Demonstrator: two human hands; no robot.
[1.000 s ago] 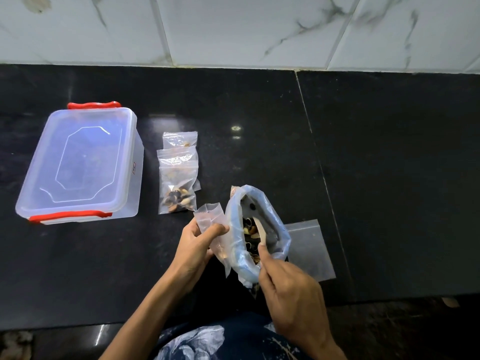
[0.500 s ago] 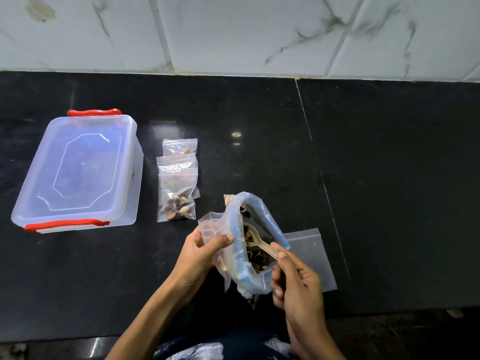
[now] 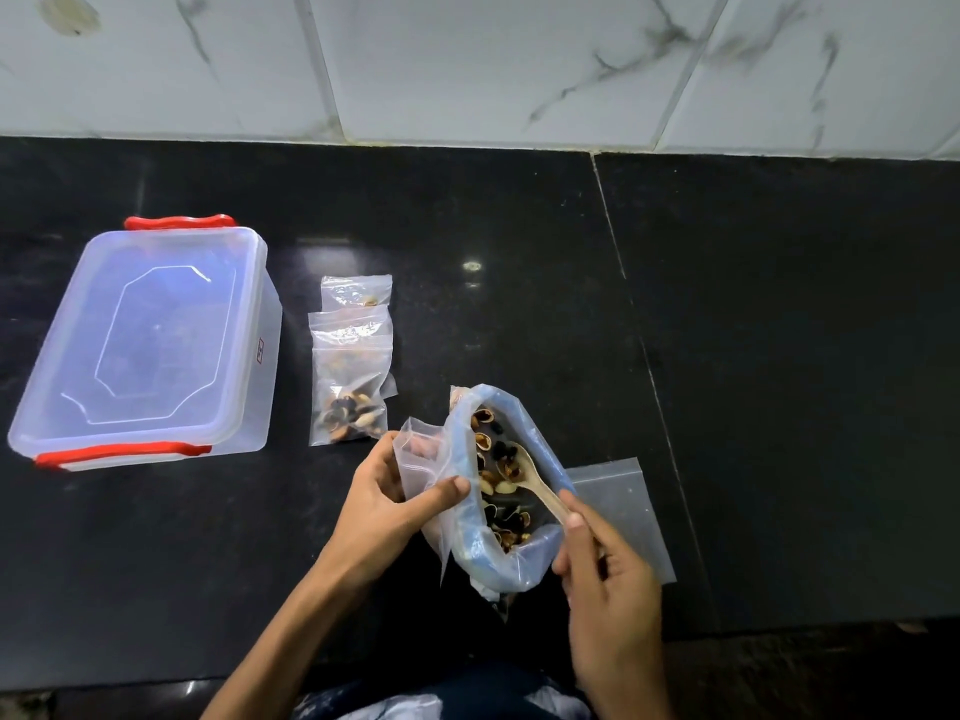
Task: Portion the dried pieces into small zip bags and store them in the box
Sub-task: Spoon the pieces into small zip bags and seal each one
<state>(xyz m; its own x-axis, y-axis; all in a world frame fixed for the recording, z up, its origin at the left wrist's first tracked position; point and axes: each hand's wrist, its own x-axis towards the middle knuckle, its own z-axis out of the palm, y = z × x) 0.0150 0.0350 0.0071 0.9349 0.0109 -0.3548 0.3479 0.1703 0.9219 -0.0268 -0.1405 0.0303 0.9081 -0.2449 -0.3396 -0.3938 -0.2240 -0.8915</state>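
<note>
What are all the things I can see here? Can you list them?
Box: one, clear with red clips, lid on, left on the counter.
Filled zip bags: two, clear, dried pieces inside, lying overlapped right of the box.
Big bag: one, bluish clear, open, full of dried pieces, at the front middle.
Dried pieces: many, dark and tan, in the big bag.
Small zip bag: one, clear, beside the big bag's mouth.
Spoon: one, pale wood, bowl in the big bag.
Flat bags: clear, count unclear, right of the big bag.
Counter: one, black.
Wall tiles: white marbled, behind.
Left hand: holds the small zip bag.
Right hand: holds the spoon's handle.
</note>
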